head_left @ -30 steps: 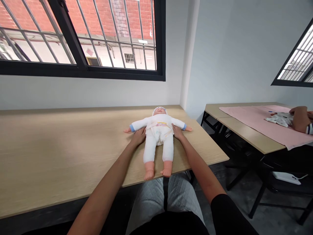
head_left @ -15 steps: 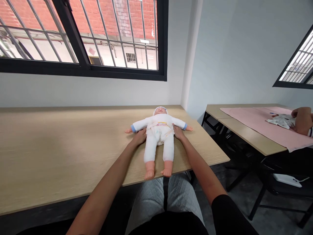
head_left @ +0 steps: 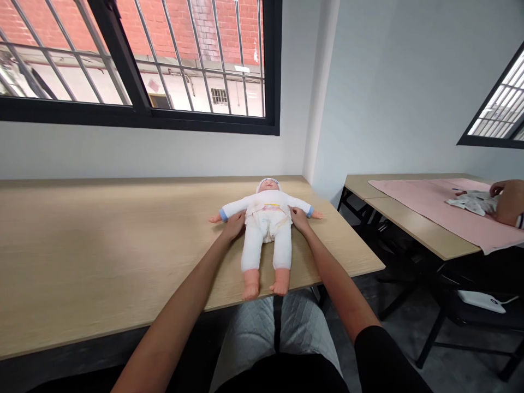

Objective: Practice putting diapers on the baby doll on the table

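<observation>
A baby doll in white clothes with blue cuffs lies on its back on the wooden table, arms spread and feet toward the near edge. Around its hips is a white diaper with a coloured waistband. My left hand is at the left side of the diaper, its fingers curled in at the doll's waist. On the opposite side, my right hand touches the diaper's edge with bent fingers. What the fingertips of either hand pinch is too small to make out.
A barred window is in the wall behind the table. At the right, another table carries a pink cloth, where a person's arm rests by a whitish cloth item. A black chair below it holds a white device.
My left hand's fingers have drawn in closer at the doll's side. My right hand has shifted very slightly. The doll lies as before.
</observation>
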Demonstrator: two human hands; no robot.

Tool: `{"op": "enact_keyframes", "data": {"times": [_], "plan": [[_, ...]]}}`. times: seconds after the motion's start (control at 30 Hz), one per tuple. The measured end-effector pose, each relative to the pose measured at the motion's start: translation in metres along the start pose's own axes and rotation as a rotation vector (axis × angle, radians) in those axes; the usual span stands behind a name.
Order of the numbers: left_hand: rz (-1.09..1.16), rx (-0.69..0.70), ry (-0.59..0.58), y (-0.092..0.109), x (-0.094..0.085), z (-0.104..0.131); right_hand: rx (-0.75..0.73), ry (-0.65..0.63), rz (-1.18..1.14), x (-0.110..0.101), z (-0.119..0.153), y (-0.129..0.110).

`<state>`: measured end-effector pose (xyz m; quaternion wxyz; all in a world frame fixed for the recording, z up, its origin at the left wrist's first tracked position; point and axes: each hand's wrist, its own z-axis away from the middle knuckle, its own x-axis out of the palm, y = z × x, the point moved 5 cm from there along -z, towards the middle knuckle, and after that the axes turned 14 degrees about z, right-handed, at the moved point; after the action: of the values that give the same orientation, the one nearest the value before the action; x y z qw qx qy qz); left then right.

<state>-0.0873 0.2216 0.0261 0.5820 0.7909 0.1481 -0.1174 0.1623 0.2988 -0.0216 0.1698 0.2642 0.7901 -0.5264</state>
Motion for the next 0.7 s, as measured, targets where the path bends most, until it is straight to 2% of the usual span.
{"op": "enact_keyframes", "data": {"times": [0.23,0.47,0.7], "plan": [[0.141,-0.051,0.014,0.001,0.001,0.001,0.044,0.04,-0.012,-0.007,0.0,-0.001],[0.184,-0.099,0.02,-0.001,-0.006,-0.001,0.088,0.033,0.003,-0.009,0.002,-0.003],[0.199,-0.127,-0.045,0.003,-0.008,0.002,0.099,0.031,0.01,-0.012,0.003,-0.003]]}}
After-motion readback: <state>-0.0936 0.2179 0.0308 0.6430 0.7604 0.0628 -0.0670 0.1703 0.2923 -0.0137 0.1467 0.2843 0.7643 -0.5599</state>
